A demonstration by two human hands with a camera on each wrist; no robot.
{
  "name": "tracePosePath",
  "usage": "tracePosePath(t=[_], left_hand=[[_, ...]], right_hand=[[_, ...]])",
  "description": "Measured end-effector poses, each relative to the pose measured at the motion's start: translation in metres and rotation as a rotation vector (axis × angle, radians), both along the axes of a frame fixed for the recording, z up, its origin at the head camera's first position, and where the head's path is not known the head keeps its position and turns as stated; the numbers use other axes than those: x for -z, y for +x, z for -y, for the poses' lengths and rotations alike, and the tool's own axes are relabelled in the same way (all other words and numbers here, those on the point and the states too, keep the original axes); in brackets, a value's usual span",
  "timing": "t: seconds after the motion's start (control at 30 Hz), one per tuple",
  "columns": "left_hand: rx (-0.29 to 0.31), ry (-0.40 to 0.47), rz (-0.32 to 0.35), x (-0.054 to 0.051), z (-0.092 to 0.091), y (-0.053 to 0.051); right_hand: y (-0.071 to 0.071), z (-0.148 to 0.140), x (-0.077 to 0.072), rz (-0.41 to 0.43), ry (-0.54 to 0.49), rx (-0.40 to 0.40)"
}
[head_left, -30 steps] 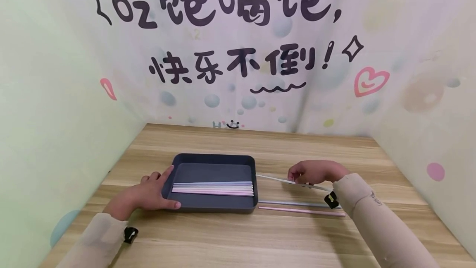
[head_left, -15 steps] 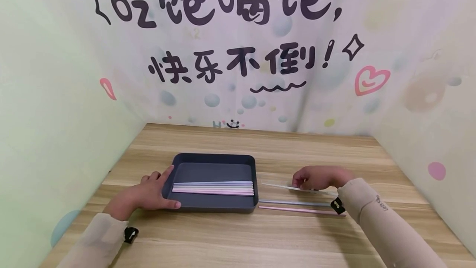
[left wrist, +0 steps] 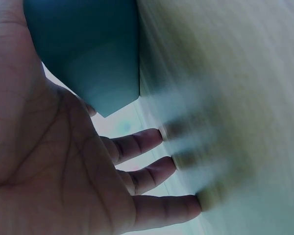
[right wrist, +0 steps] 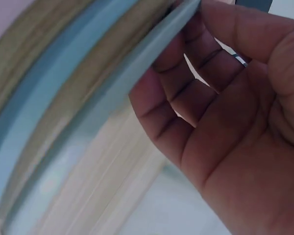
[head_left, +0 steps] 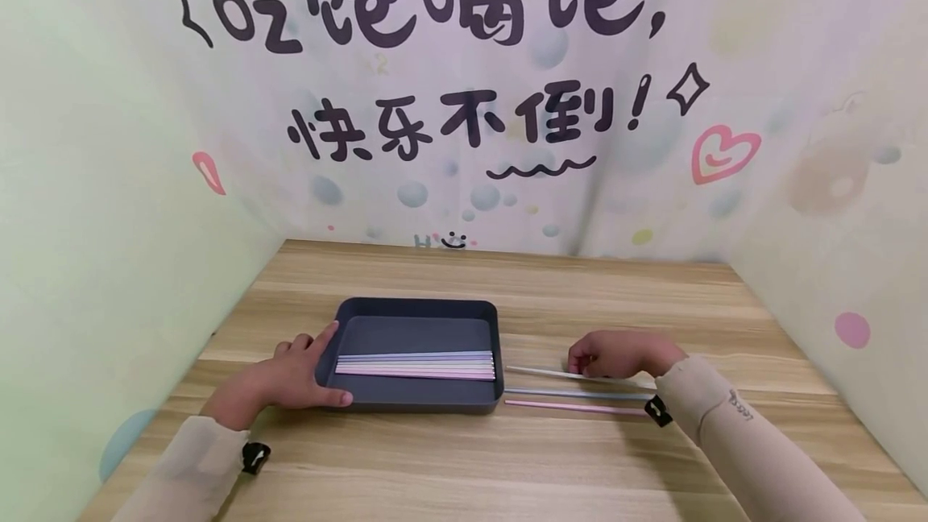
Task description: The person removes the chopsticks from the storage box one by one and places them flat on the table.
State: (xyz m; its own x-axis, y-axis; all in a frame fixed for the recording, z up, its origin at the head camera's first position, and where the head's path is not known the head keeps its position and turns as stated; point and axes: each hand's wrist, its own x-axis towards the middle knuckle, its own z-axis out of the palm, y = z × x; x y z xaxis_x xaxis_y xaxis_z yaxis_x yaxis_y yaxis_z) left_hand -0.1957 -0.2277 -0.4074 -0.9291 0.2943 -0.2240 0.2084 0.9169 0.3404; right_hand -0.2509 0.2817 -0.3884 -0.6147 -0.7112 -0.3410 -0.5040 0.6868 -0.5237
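My left hand [head_left: 290, 377] rests against the left end of a dark grey tray [head_left: 420, 407], thumb over the near rim and index finger along the side. In the left wrist view, the other fingers stretch out beside the tray's wall [left wrist: 88, 54], their tips on the table. Several pastel chopsticks [head_left: 413, 366] lie side by side in the tray. To its right, my right hand [head_left: 612, 353] pinches a pale green-white chopstick [head_left: 540, 372] between thumb and fingers, close to the tabletop. Nearer me lie a light blue chopstick [head_left: 573, 394] and a pink chopstick [head_left: 565, 405], roughly parallel.
The wood-grain table [head_left: 435, 466] ends at a printed backdrop [head_left: 464, 208] behind, with pale walls on both sides. A dark device [head_left: 657, 409] sits at my right wrist, another device [head_left: 255, 457] at my left.
My right hand has come down and toward me with the pale chopstick, which now lies nearly alongside the blue one. The left hand and the tray have stayed in place.
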Motion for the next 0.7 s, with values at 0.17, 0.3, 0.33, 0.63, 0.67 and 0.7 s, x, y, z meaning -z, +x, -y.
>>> tracePosePath(t=[0.17, 0.3, 0.33, 0.63, 0.67, 0.7], left_hand=[[-0.002, 0.004, 0.005, -0.001, -0.0001, 0.0013], [-0.003, 0.004, 0.003, -0.0007, -0.0002, 0.0012], [-0.003, 0.004, 0.001, -0.001, -0.0002, 0.0012], [-0.002, 0.002, 0.004, -0.0026, -0.0007, 0.002], [-0.001, 0.004, 0.004, -0.0027, -0.0006, 0.0018], [0.0, 0.005, 0.004, -0.0024, -0.0007, 0.0018]], right_hand=[[0.0009, 0.0004, 0.0019, -0.04, 0.007, -0.018], [0.0022, 0.0015, 0.0019, -0.086, 0.018, -0.034], [0.0024, 0.0018, 0.0018, -0.096, 0.02, -0.037], [0.0041, 0.0046, 0.0025, -0.113, 0.03, -0.024], [0.0044, 0.0047, 0.0025, -0.11, 0.028, -0.024], [0.0047, 0.0047, 0.0028, -0.107, 0.026, -0.024]])
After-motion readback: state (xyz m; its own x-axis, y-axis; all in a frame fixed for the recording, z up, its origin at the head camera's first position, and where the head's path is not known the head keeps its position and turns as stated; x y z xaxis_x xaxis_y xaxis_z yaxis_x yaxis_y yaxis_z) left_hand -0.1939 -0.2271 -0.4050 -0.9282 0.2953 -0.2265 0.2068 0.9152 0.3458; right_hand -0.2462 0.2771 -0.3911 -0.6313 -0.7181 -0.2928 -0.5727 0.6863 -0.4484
